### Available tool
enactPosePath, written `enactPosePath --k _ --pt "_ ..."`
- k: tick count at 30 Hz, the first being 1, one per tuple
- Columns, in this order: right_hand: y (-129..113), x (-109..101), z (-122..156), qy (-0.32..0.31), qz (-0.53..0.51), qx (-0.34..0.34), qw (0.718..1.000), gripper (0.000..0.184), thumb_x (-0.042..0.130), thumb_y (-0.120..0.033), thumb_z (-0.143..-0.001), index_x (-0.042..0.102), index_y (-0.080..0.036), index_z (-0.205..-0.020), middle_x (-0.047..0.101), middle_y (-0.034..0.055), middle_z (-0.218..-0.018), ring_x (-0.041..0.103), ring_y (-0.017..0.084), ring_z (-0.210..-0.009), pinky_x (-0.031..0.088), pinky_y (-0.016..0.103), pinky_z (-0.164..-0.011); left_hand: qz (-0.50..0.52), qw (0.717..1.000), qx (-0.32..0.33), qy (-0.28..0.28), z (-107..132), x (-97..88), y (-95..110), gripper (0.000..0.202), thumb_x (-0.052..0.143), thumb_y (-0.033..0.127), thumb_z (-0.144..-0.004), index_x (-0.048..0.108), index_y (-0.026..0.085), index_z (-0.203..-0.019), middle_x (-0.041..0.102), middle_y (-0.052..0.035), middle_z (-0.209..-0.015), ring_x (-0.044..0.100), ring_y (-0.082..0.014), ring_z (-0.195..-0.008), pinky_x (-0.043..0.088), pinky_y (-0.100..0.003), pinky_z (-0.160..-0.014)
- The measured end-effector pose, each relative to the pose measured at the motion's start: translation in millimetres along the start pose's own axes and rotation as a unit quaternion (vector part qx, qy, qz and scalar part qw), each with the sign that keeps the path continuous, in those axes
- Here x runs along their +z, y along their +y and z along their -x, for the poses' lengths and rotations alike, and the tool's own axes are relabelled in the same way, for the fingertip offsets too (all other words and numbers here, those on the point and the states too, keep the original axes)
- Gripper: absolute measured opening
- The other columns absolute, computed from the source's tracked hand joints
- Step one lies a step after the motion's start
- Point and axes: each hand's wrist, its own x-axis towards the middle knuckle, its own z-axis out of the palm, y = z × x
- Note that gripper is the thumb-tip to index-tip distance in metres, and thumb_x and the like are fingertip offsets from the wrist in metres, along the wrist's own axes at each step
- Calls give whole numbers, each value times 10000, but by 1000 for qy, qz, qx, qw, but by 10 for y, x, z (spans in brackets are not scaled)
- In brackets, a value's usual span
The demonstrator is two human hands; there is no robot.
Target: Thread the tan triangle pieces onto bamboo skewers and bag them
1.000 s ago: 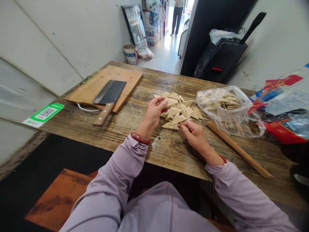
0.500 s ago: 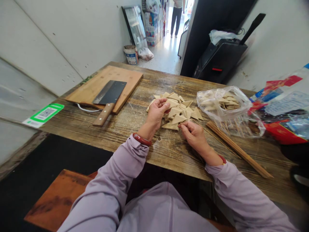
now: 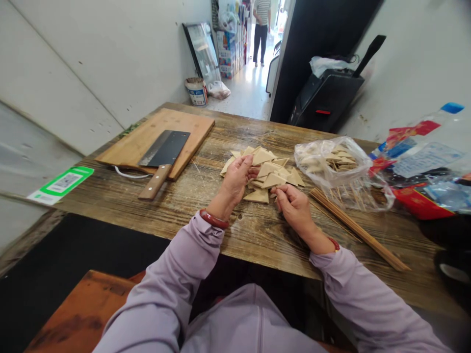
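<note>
A loose pile of flat tan triangular pieces [image 3: 272,169], which look like dried tofu, lies on the wooden table. My left hand [image 3: 236,177] is at the pile's left side, its thumb and fingers curled together; what lies between them is hidden. At the near right edge, my right hand [image 3: 294,203] is closed in a pinch, its fingertips close to a triangle. Whatever it grips is too small and covered to name. Just right of that hand lies a bundle of bamboo skewers [image 3: 358,228], with a few thin loose sticks alongside.
On the left, a cleaver [image 3: 165,148] rests on a cutting board [image 3: 198,128], its handle overhanging. A clear plastic bag [image 3: 312,157] holds more skewered tan pieces. Plastic packaging [image 3: 423,162] crowds the right end. A person [image 3: 261,34] stands in the far doorway.
The view has tilted up and shifted slightly right, so more of the far person shows. Both hands stay at the pile; the left hand has turned a little, with its thumb higher.
</note>
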Motion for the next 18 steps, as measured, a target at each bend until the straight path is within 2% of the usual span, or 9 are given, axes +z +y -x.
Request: enactPosePath --k 4,8,11,18 --pt "-25 30 -20 33 -11 3 999 297 516 -442 -968 678 -204 -896 545 -45 -535 503 128 -491 409 269 -561 -30 997 -38 -58 44 31 -30 362 911 341 -684 693 117 -866 697 -19 -785 637 -75 -635 496 -192 -622" --pt "-48 76 -51 53 -1 -4 999 298 517 -442 -973 675 -209 -874 546 -37 -541 524 142 -523 421 276 -576 -20 990 -74 -121 103 81 -65 380 929 376 -645 724 110 -824 717 -37 -794 664 -113 -687 553 -251 -699" --pt "-53 105 -67 50 2 -3 999 302 516 -452 -976 672 -215 -872 544 -34 -539 526 148 -530 419 281 -578 -2 991 -76 -108 112 87 -98 362 936 380 -626 726 122 -769 714 -27 -760 658 -112 -666 547 -246 -679" --pt "-57 144 -102 54 -2 -10 998 314 523 -474 -968 671 -216 -868 544 -31 -540 521 150 -530 419 284 -576 9 994 -71 -88 97 101 -166 298 919 313 -648 759 128 -819 741 -38 -787 648 -93 -653 487 -204 -624"
